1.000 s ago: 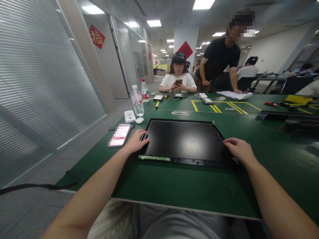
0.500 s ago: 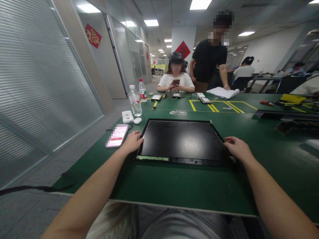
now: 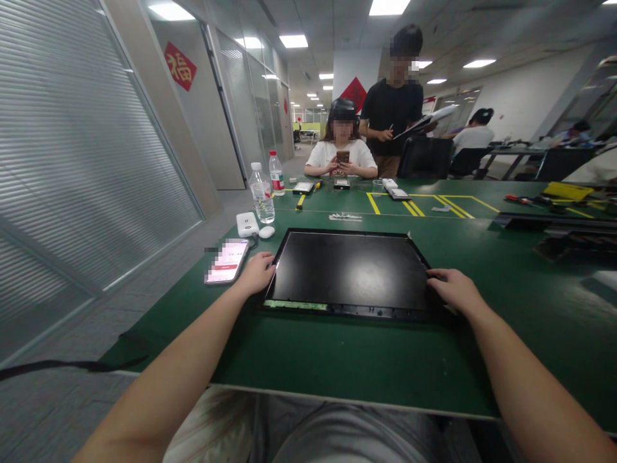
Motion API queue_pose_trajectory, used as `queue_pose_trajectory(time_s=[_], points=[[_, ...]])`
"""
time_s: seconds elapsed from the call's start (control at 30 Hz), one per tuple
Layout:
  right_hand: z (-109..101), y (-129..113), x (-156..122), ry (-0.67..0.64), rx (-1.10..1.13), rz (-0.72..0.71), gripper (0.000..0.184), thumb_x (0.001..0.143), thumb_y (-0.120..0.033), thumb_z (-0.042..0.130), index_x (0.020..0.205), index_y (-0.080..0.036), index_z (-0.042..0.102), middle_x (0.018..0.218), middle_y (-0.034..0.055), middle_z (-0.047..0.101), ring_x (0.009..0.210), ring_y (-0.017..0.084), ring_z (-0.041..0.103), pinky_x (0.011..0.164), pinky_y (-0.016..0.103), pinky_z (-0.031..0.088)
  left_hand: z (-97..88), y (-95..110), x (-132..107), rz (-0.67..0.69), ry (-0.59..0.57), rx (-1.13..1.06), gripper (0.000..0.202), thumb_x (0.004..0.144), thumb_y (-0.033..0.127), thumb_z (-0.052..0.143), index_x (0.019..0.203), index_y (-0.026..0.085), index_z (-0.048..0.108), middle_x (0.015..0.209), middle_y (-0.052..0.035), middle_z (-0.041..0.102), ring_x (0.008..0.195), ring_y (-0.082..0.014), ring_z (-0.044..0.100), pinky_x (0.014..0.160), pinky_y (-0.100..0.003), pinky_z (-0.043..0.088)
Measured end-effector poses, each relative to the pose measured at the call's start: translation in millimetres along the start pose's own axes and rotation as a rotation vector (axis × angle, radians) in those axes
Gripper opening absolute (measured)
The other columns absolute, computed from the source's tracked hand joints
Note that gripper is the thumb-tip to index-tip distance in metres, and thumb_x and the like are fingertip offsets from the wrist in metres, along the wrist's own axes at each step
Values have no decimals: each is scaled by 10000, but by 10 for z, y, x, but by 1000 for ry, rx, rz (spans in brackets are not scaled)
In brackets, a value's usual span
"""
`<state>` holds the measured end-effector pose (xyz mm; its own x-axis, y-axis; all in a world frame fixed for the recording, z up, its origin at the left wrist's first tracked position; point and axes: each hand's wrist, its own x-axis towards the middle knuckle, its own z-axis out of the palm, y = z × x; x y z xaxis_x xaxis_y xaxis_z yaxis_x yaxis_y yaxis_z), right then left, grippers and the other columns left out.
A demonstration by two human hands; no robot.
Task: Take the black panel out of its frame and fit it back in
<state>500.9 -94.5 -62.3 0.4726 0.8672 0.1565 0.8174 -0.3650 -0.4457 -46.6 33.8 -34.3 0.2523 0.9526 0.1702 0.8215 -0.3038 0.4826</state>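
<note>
A flat black display panel (image 3: 347, 270) lies face up on the green table in front of me. Along its near edge runs a strip of green circuit board (image 3: 296, 305). My left hand (image 3: 258, 273) grips the panel's left edge, its fingers partly hidden beside the frame. On the opposite side, my right hand (image 3: 450, 288) holds the right edge, thumb and fingers closed at the rim. Left of my left hand lies a lit phone (image 3: 226, 262), with a white power bank (image 3: 247, 224) and a white mouse-shaped object (image 3: 267, 232) just beyond.
Two water bottles (image 3: 263, 196) stand at the back left. Hard drives (image 3: 303, 188) and yellow tape lines (image 3: 373, 204) are across the table (image 3: 337, 360). Black bars (image 3: 535, 222) and tools (image 3: 518, 199) lie at the right. One person sits opposite; another stands holding papers (image 3: 427, 121).
My right hand has shifted slightly left along the panel's right edge. My left hand stays at the left edge. The standing person has lifted the papers off the table and straightened up.
</note>
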Motion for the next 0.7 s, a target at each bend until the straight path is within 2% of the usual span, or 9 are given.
queue_pose_trajectory(time_s=[0.13, 0.27, 0.4, 0.57, 0.7], points=[[3, 30, 18, 7, 26, -19, 351, 767, -416, 745, 1024, -270, 935, 1063, 102, 888, 1044, 355, 838, 883, 420, 649, -5, 22, -4, -13, 16, -39, 358, 840, 308, 661, 1087, 213, 901, 1433, -166, 803, 1468, -421, 683, 1331, -545, 470], [-1, 56, 39, -4, 40, -24, 319, 762, -413, 759, 994, -274, 930, 1092, 113, 889, 1083, 368, 834, 929, 446, 652, -32, 90, -31, -41, 31, -85, 342, 835, 303, 669, 1069, 225, 907, 1416, -143, 816, 1469, -403, 684, 1333, -516, 471], [8, 76, 57, -36, 33, -12, 336, 778, -416, 750, 1015, -253, 924, 1134, 133, 884, 1133, 382, 823, 961, 471, 654, -93, 212, -93, -100, 79, -236, 316, 847, 278, 682, 1060, 235, 912, 1347, -101, 858, 1435, -394, 707, 1302, -495, 501], [39, 128, 79, -28, 25, -12, 343, 777, -414, 747, 1025, -246, 916, 1117, 134, 882, 1106, 388, 827, 976, 508, 658, -157, 378, -183, -281, 64, -607, 273, 853, 284, 745, 1060, 225, 913, 1025, -49, 899, 1133, -356, 823, 1042, -435, 659], [55, 148, 83, -14, 26, -22, 335, 772, -423, 751, 1015, -262, 915, 1095, 131, 883, 1083, 393, 831, 954, 519, 664, -152, 454, -203, -429, 46, -829, 301, 871, 229, 791, 1151, 201, 899, 908, -51, 879, 892, -284, 834, 797, -349, 674]])
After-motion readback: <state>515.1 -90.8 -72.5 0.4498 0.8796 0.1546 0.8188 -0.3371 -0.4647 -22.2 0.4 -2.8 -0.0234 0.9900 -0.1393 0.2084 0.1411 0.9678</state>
